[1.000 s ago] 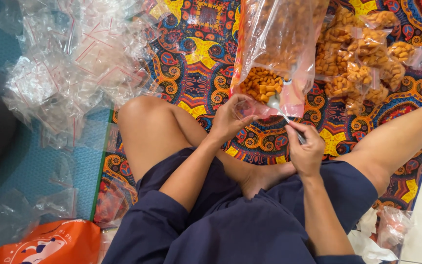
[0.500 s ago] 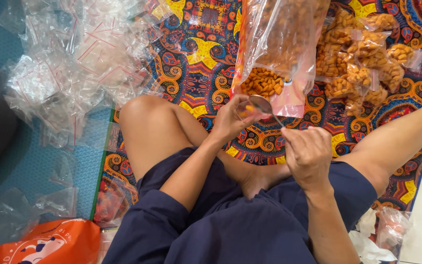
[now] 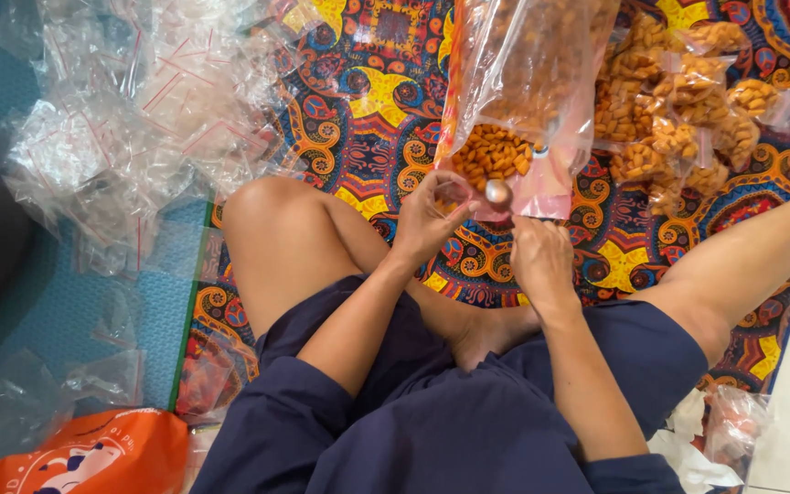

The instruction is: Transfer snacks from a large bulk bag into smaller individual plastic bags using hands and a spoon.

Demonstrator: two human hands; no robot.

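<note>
From the head view: the right hand [image 3: 541,261] has lifted from its lap position of a second ago, and its metal spoon [image 3: 497,192] now meets the big snack bag [image 3: 523,101] on the patterned mat [image 3: 368,119]. The left hand [image 3: 432,215] pinches a small clear pouch [image 3: 454,189] beside it, as before.

Person seated on patterned mat [image 3: 368,119], legs spread, mat on floor. Large snack bag [image 3: 528,91] stands on mat directly ahead, between the knees. Left hand [image 3: 432,215] and right hand [image 3: 541,261] side by side just before the bag's lower edge; spoon [image 3: 497,191] between them, at the bag. Pile of filled small bags [image 3: 678,119] right of large bag, touching it. Heap of empty small bags [image 3: 130,119] far left, overlapping mat edge. Flat bag [image 3: 93,453] near left, beside hip.
</note>
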